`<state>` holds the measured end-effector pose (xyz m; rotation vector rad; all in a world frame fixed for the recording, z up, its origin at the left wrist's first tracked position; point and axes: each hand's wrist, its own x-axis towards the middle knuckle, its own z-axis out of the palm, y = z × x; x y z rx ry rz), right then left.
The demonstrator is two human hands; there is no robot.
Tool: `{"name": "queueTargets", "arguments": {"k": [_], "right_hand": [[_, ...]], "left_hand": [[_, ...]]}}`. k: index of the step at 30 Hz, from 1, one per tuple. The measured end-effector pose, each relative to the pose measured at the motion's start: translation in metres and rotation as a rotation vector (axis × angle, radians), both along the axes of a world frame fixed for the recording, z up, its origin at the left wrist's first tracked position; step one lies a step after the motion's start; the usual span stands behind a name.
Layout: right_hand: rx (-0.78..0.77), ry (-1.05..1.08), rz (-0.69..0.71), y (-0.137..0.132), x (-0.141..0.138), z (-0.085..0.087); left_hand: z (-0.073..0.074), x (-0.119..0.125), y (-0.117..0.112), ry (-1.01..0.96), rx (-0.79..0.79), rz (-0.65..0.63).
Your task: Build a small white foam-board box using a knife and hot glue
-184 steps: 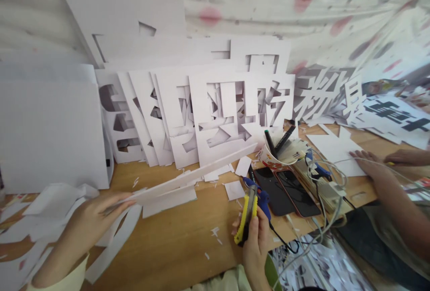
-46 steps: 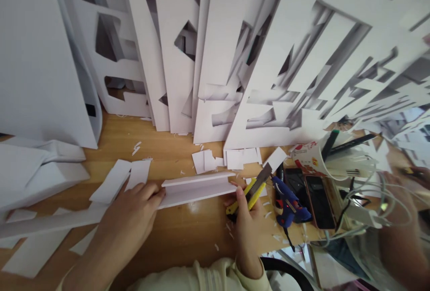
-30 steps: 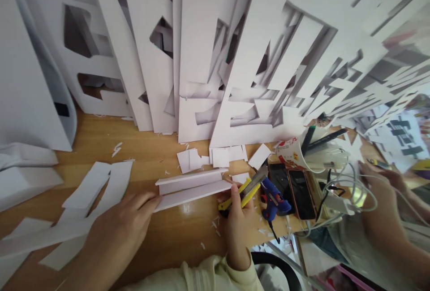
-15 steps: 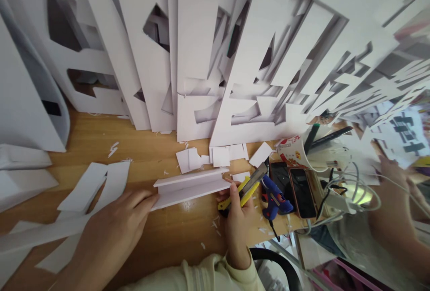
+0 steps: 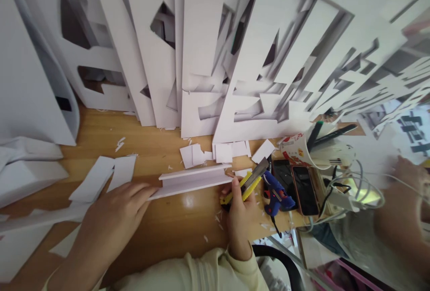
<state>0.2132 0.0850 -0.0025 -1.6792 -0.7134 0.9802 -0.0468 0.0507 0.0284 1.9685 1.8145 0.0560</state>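
The left hand [image 5: 116, 208] lies flat, fingers spread, pressing the left end of the white foam strip [image 5: 195, 180] onto the counter [image 5: 168, 232]. At the strip's right end, the right hand [image 5: 239, 212] is closed around a yellow utility knife [image 5: 247, 184].

Surface [image 5: 174, 223]: varnished wood, glossy, bright glare spot.
Foam strip [image 5: 195, 180]: white foam board, matt, smooth.
Knife [image 5: 248, 182]: yellow plastic body, bare metal blade.
Glue gun [image 5: 276, 192]: smooth blue plastic.
Phones [image 5: 302, 184]: glossy black glass.
Cup [image 5: 295, 149]: printed paper.
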Motion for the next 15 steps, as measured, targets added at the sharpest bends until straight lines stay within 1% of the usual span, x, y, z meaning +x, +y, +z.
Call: {"name": "queueTargets", "arguments": {"k": [3,8,12,15], "right_hand": [[-0.001,-0.012,-0.008,0.000,0.000,0.001],[0.023,0.003,-0.002,0.002,-0.001,-0.002],[0.058,0.024,0.001,0.004,-0.002,-0.005],[0.081,0.031,0.020,0.005,-0.002,-0.004]], "left_hand": [[0.003,-0.003,0.002,0.010,-0.005,0.015],[0.006,-0.003,0.008,-0.006,0.046,-0.001],[0.009,-0.001,0.008,-0.012,0.072,-0.002],[0.013,0.002,0.006,-0.005,0.064,0.001]]}}
